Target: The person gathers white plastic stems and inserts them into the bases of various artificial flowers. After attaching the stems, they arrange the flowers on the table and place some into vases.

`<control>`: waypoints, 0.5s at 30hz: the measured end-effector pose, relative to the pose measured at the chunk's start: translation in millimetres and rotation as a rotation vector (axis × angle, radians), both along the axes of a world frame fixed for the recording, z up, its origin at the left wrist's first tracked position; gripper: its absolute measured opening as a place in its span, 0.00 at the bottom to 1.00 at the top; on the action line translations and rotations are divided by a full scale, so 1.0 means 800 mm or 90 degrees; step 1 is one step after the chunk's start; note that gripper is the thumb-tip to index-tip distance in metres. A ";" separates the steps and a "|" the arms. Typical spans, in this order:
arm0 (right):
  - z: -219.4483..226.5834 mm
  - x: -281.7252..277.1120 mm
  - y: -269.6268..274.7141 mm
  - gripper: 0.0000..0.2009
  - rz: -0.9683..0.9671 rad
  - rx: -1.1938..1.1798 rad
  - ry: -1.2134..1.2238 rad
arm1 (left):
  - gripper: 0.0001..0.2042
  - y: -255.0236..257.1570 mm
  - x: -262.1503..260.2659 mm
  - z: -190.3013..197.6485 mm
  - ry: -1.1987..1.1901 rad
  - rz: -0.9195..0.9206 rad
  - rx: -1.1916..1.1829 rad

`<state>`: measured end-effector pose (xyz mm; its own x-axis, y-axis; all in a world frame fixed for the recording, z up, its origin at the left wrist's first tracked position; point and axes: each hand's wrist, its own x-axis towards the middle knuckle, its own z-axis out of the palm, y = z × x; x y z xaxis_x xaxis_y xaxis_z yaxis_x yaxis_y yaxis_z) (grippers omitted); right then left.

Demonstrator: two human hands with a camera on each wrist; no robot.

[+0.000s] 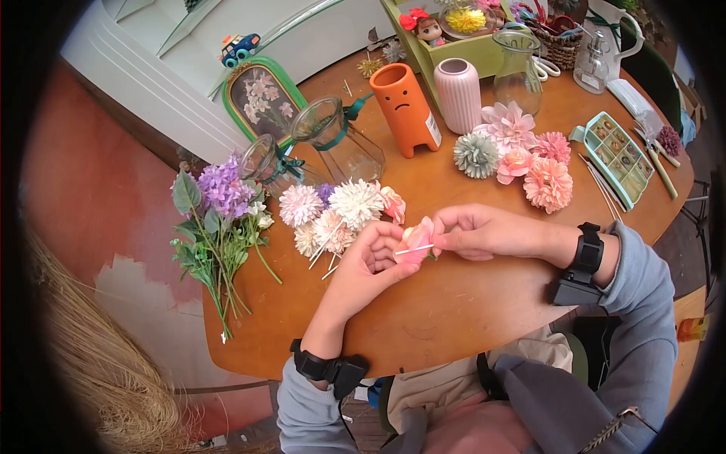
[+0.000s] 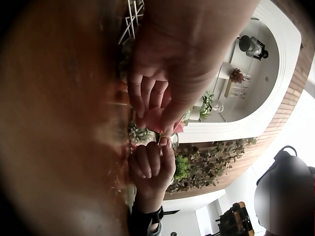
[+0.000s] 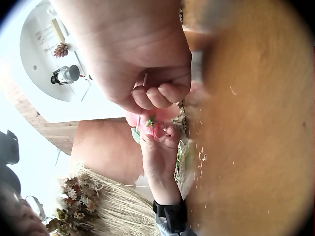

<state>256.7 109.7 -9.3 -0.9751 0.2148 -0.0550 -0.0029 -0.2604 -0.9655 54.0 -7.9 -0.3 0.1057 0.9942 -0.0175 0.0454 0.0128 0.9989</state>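
A pink artificial flower head (image 1: 415, 236) is held by my left hand (image 1: 364, 266), thumb and fingers around its petals. My right hand (image 1: 482, 229) pinches a thin white stick (image 1: 412, 250) that lies across the front of the flower. The right wrist view shows the flower's green base (image 3: 151, 122) turned toward the right hand (image 3: 156, 78), whose fingers are curled in. Just beyond the left hand lies a bunch of white and pale pink pompom flowers (image 1: 357, 204) with white sticks poking out from under it.
Purple flowers (image 1: 225, 189) with leafy stems lie at the left edge. Behind stand glass vases (image 1: 355, 155), an orange vase (image 1: 406, 113) and a pink ribbed vase (image 1: 458, 98). Pink and grey-green flower heads (image 1: 548, 184) lie on the right, near a compartment box (image 1: 620, 160) and pliers (image 1: 662, 172).
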 end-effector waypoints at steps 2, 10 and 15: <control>0.003 0.002 0.001 0.06 0.024 0.009 0.008 | 0.10 0.001 -0.006 -0.003 0.002 -0.028 0.000; 0.009 0.005 0.001 0.06 -0.040 -0.047 0.024 | 0.11 0.001 -0.010 0.000 -0.091 0.088 0.045; 0.009 0.006 0.001 0.06 -0.068 -0.050 0.045 | 0.22 0.001 -0.011 0.001 -0.148 0.115 0.047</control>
